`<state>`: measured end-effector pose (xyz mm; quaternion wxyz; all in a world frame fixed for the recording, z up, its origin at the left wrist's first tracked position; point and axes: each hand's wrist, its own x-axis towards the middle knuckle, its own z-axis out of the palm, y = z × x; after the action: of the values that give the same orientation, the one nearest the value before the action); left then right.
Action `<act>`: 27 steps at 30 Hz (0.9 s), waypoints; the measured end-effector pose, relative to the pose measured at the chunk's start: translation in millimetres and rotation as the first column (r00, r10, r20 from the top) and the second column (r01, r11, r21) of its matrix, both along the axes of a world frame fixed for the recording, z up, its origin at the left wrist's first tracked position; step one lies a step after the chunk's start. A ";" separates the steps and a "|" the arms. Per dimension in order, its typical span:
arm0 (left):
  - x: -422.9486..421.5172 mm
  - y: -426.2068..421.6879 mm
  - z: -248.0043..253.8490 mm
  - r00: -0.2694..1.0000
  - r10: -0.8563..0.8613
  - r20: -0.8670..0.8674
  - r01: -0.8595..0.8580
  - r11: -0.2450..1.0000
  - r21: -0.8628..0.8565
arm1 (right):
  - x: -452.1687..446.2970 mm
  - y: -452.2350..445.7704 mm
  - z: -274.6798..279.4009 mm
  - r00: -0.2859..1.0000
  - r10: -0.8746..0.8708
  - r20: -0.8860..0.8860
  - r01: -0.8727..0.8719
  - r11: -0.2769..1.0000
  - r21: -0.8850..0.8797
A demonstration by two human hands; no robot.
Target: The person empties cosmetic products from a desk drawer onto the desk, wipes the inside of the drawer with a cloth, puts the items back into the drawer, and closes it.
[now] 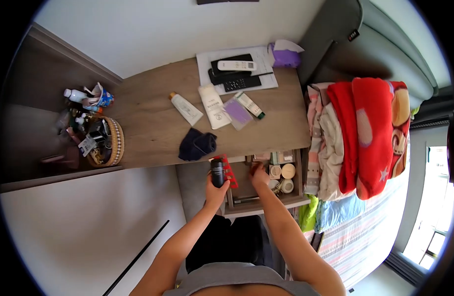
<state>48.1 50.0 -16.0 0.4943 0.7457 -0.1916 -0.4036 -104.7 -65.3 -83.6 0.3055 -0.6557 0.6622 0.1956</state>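
Observation:
My left hand (216, 193) is wrapped round a black bottle (217, 173), held upright at the left side of an open drawer (266, 209). A red strip with small dark items (230, 173) shows just behind the bottle; I cannot tell whether the hand also holds it. Inside the drawer, my right hand (259, 176) has its fingers curled together, and what they grip, if anything, is hidden. Close to its right lie round cosmetic containers (288, 171) and a coiled hair tie (277, 188). Flat compacts (285, 157) sit at the drawer's back.
On the wooden desktop (153, 113) are a dark folded cloth (197, 144), tubes (186, 109), a purple packet (237, 113), remotes (236, 65) on papers and a tissue pack (286, 54). A full basket (117, 140) stands left; folded blankets (372, 138) lie right on the bed.

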 end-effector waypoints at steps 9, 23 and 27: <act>162.8 -78.6 34.9 0.920 0.391 -0.003 -0.389 0.916 -0.099 | -10.0 36.6 34.7 0.603 -0.401 0.690 0.424 0.893 0.149; 201.3 -120.2 25.2 0.919 0.129 0.372 -0.081 0.987 -0.142 | 213.4 -67.5 105.4 0.180 -0.465 0.867 0.471 0.814 0.339; 174.6 -82.5 41.7 0.912 0.152 0.382 -0.057 0.967 -0.248 | 208.3 -62.2 103.4 -0.084 -0.402 0.912 0.442 0.805 0.396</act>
<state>222.7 -32.5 25.7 0.5497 0.7584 -0.2932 -0.1913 103.6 -127.5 19.7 0.6995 -0.3720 0.4520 -0.4100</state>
